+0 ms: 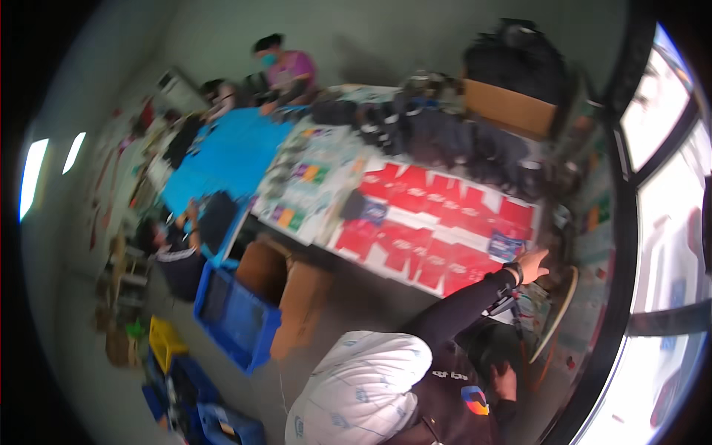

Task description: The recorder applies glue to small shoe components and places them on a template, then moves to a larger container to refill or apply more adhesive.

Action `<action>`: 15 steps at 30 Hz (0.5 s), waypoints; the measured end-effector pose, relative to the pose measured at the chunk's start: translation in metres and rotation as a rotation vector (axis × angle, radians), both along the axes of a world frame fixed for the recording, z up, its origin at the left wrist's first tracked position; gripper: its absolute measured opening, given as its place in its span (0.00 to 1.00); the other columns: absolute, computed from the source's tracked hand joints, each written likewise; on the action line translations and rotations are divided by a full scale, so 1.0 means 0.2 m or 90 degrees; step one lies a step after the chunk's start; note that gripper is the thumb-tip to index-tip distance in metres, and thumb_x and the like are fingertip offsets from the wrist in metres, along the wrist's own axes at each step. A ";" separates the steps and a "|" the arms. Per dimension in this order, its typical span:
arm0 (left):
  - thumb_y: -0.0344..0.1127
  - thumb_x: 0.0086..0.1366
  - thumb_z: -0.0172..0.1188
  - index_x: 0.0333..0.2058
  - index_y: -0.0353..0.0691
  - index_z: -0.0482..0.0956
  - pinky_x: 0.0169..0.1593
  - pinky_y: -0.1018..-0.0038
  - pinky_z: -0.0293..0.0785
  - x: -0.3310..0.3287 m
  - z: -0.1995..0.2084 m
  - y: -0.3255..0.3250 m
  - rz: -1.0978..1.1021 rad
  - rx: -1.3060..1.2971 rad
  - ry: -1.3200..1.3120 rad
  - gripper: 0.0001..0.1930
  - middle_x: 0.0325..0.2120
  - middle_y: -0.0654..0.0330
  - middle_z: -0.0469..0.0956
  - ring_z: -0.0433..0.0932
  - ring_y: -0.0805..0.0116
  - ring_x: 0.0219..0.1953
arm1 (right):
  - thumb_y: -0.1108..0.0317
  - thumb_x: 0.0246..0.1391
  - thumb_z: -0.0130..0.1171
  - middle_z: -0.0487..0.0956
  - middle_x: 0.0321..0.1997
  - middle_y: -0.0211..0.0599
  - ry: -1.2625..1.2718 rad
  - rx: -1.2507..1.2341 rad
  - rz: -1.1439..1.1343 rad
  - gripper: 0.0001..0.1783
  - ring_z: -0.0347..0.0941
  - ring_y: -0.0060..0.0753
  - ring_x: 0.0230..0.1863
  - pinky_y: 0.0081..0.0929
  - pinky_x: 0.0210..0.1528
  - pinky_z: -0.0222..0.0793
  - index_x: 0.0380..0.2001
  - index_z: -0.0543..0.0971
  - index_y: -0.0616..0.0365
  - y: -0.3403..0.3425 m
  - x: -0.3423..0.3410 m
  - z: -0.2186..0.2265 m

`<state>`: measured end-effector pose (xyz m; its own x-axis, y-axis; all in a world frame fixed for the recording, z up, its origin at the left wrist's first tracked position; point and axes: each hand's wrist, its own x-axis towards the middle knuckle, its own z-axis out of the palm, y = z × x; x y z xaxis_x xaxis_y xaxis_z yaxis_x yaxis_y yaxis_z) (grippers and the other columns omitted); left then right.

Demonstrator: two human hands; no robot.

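My left arm, in a black sleeve below a white printed shoulder, stretches past the near right corner of the table. With a dark band at its wrist, my left hand (529, 265) is open and its fingers are spread. Nearest to it lies a blue printed card (506, 246), on rows of red printed packages (415, 252); I cannot tell whether they touch. Lower down, my right hand (504, 380) hangs close to my dark clothing. Shade and blur hide how its fingers are bent, and nothing shows in it.
Dark bundled goods (445, 137) line the table's far side, beside an overfilled cardboard box (510, 106). A blue sheet (230, 152) covers the far left part. Co-workers sit there, one in a purple top (297, 67). A blue crate (237, 315) stands left of me. Bright windows (671, 208) are at right.
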<state>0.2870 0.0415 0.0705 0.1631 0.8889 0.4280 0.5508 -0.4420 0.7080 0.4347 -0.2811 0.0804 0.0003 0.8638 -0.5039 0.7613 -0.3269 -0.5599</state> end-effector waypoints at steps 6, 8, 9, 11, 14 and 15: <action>0.49 0.68 0.57 0.47 0.39 0.82 0.48 0.61 0.77 -1.46 0.27 -0.87 -0.036 -0.408 0.111 0.20 0.41 0.47 0.83 0.81 0.47 0.46 | 0.64 0.61 0.59 0.84 0.26 0.44 0.225 0.059 0.213 0.34 0.82 0.43 0.28 0.38 0.34 0.75 0.65 0.59 0.65 0.53 -0.29 0.26; 0.47 0.68 0.56 0.46 0.39 0.82 0.47 0.62 0.76 -1.95 0.22 -1.36 0.138 -0.495 0.278 0.19 0.40 0.49 0.84 0.83 0.56 0.45 | 0.63 0.62 0.59 0.81 0.21 0.42 0.301 0.015 0.183 0.35 0.80 0.39 0.22 0.35 0.29 0.74 0.65 0.58 0.67 0.63 -0.43 0.22; 0.48 0.68 0.56 0.45 0.37 0.82 0.46 0.63 0.77 -2.06 0.32 -1.51 0.174 -0.679 0.142 0.19 0.38 0.49 0.84 0.83 0.59 0.43 | 0.65 0.63 0.58 0.79 0.19 0.40 0.244 0.045 0.197 0.35 0.77 0.34 0.18 0.33 0.24 0.72 0.66 0.56 0.68 0.67 -0.39 0.08; 0.50 0.65 0.62 0.47 0.31 0.80 0.49 0.64 0.75 -2.35 0.28 -2.04 0.452 -0.523 0.198 0.25 0.41 0.45 0.83 0.82 0.54 0.45 | 0.68 0.64 0.57 0.77 0.18 0.37 0.230 -0.039 0.228 0.38 0.73 0.29 0.15 0.28 0.19 0.68 0.70 0.51 0.64 0.73 -0.46 0.08; 0.33 0.63 0.55 0.67 0.27 0.56 0.56 0.55 0.72 -2.80 0.81 -2.42 1.136 0.149 0.310 0.35 0.47 0.35 0.78 0.75 0.39 0.52 | 0.67 0.62 0.58 0.77 0.26 0.46 0.427 -0.044 0.155 0.38 0.72 0.34 0.18 0.32 0.21 0.67 0.69 0.53 0.65 0.75 -0.60 0.15; 0.33 0.67 0.53 0.69 0.24 0.44 0.48 0.59 0.77 -2.79 1.10 -2.39 1.218 -0.001 0.074 0.39 0.41 0.39 0.81 0.82 0.44 0.44 | 0.67 0.59 0.60 0.75 0.28 0.52 0.369 0.032 0.140 0.37 0.74 0.40 0.23 0.39 0.28 0.71 0.66 0.57 0.70 0.77 -0.60 0.22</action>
